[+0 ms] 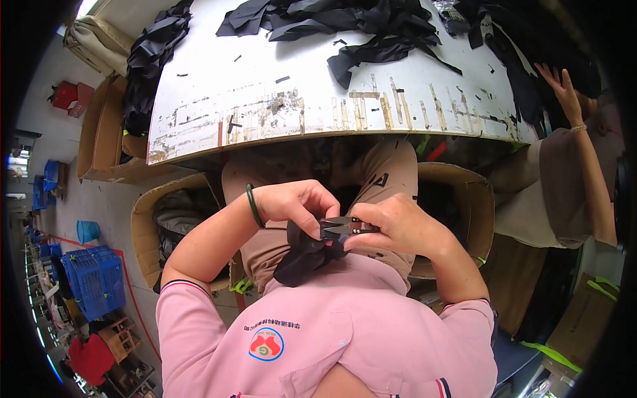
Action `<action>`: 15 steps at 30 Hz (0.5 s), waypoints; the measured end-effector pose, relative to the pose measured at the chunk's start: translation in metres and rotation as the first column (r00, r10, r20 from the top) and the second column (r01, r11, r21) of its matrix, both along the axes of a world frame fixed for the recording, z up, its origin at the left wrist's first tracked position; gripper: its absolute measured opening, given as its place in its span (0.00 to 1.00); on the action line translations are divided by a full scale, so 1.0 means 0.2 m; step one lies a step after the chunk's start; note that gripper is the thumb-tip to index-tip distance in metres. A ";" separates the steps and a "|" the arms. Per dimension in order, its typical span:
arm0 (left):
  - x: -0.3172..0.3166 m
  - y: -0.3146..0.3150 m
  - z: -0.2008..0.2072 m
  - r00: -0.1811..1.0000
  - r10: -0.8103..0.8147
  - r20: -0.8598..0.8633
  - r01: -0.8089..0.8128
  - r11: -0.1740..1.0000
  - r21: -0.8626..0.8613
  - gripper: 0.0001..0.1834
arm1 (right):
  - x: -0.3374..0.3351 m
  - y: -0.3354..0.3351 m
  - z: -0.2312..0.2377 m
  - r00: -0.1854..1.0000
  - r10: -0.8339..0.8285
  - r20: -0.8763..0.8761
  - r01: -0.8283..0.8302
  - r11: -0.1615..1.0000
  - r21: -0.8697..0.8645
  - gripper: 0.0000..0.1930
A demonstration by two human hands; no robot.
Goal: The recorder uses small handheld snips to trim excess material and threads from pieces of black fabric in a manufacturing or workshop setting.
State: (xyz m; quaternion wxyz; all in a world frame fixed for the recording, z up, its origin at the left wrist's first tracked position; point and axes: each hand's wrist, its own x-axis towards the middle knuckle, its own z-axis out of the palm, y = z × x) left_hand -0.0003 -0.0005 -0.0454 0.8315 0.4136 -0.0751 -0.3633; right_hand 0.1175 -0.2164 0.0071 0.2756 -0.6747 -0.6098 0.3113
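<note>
My left hand pinches a small piece of black fabric that hangs down over my lap. A green band sits on that wrist. My right hand grips small black thread snips, whose blades point left and touch the top edge of the fabric between my two hands. Both hands are held close to my chest, below the edge of the worn white table.
Piles of black fabric strips lie on the table's far side. Cardboard boxes stand on both sides of my knees. A co-worker's raised hand is at the right. Blue crates stand on the floor at the left.
</note>
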 end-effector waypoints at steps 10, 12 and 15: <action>0.02 -0.01 0.03 0.997 -0.065 -0.033 0.067 0.996 0.062 0.08 | 0.01 0.01 0.00 0.997 0.055 0.059 -0.054 0.998 -0.018 0.21; 0.01 0.00 0.02 0.999 -0.035 -0.020 0.037 0.997 0.068 0.08 | 0.03 0.00 0.00 0.998 0.009 0.059 -0.007 1.000 -0.027 0.21; -0.01 -0.01 0.02 0.988 0.156 -0.011 -0.154 0.985 0.083 0.07 | 0.03 -0.03 0.01 0.981 -0.191 -0.038 0.189 0.981 -0.048 0.20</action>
